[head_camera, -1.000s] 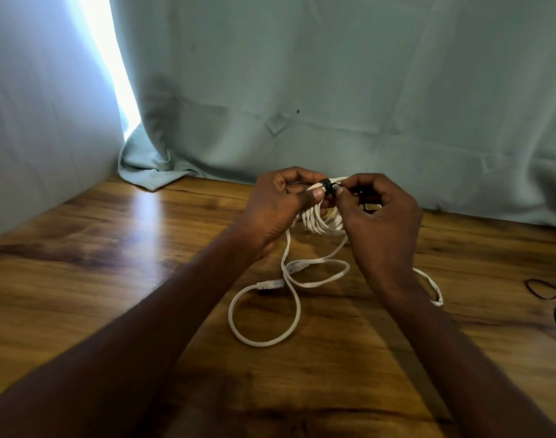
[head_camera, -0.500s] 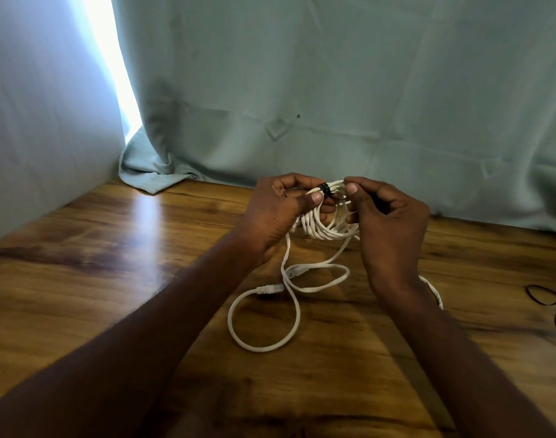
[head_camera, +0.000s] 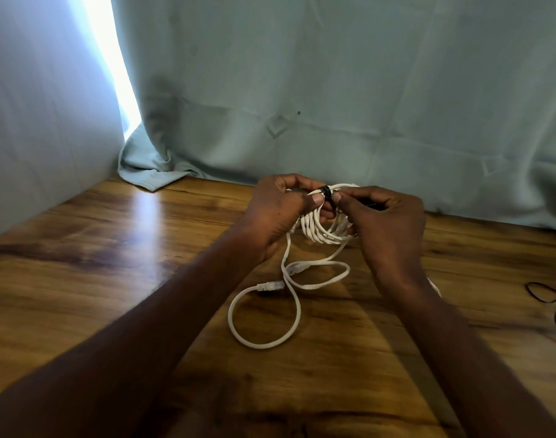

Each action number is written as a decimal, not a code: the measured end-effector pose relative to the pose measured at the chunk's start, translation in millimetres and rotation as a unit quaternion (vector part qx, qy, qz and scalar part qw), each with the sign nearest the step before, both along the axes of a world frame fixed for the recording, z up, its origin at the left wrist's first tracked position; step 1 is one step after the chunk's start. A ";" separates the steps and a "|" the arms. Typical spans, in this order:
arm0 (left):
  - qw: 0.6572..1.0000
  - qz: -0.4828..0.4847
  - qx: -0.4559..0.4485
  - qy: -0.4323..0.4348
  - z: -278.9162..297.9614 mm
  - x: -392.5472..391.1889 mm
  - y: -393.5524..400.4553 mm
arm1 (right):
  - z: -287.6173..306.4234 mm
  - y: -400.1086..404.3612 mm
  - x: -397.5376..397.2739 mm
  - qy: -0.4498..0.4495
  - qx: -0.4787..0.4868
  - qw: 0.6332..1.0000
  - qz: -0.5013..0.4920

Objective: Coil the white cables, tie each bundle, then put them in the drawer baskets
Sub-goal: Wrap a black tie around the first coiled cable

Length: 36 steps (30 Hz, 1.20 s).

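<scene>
Gripping white cable coil [head_camera: 321, 230], black tie [head_camera: 326, 191]

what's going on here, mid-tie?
Looks like it. A person holds a coiled white cable just above the wooden table. The left hand grips the coil, thumb pressed by a black tie wrapped round the top of the bundle. The right hand pinches the tie's loose end. The cable's tail and both connectors lie uncoiled on the table in front. More black ties lie at the right edge. No drawer or baskets in view.
</scene>
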<state>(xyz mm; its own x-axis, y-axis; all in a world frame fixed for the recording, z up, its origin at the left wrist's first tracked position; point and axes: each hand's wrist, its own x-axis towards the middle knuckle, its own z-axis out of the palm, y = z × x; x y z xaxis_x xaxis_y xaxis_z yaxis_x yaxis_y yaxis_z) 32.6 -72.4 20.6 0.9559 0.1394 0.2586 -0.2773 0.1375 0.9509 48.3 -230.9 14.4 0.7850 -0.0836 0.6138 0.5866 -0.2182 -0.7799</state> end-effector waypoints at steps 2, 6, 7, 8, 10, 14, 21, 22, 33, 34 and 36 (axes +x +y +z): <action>1.000 0.013 0.012 -0.007 1.0 -0.7 -1.6 | 1.1 0.1 -1.6 -0.014 -0.014 1.000 -0.008; 0.999 0.028 0.033 -0.018 1.4 -1.6 -4.4 | -0.4 2.7 -5.5 -0.043 -0.018 0.998 -0.031; 0.999 0.029 0.036 -0.020 1.5 -2.0 -5.1 | -1.1 3.5 -6.1 -0.046 -0.010 0.998 -0.038; 0.999 0.029 0.039 -0.023 1.9 -2.8 -5.9 | -1.4 4.0 -6.1 -0.047 -0.002 0.998 -0.045; 0.998 0.033 0.045 -0.028 2.4 -4.2 -7.1 | -1.4 4.1 -6.2 -0.046 0.006 0.997 -0.059; 0.996 0.043 0.065 -0.035 1.6 -4.1 -8.2 | 0.3 3.0 -5.9 -0.043 0.002 0.997 -0.067; 0.993 0.048 0.099 -0.044 -0.8 -3.9 -8.7 | 0.4 1.4 -4.7 -0.075 -0.055 0.992 -0.081; 0.993 0.048 0.099 -0.044 -1.0 -3.9 -8.2 | 0.3 1.5 -5.2 -0.084 -0.074 0.990 -0.082; 0.995 0.058 0.075 -0.032 0.0 -3.4 -5.3 | 0.5 3.6 -6.1 -0.092 -0.094 0.987 -0.091; 0.995 0.057 0.076 -0.031 0.2 -3.5 -6.7 | 0.6 3.1 -6.3 -0.095 -0.084 0.986 -0.104; 0.995 0.057 0.077 -0.027 0.2 -3.8 -8.2 | 1.1 2.1 -7.2 -0.111 -0.089 0.982 -0.125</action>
